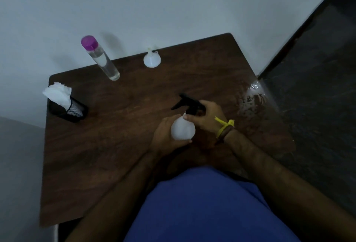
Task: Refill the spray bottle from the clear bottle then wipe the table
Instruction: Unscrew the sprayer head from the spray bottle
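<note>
Here the white spray bottle (183, 131) is held near the table's (115, 145) centre: its body is gripped by the left hand (165, 135), its black head by the right hand (209, 116). The clear bottle (102, 58) is seen at eleven o'clock from it, capped in purple.

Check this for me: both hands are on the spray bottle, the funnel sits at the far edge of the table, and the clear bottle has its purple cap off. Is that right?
Not quite. In the head view the clear bottle has its purple cap on. The rest holds: the left hand and right hand are both on the spray bottle, and the funnel sits at the far edge of the table.
</note>
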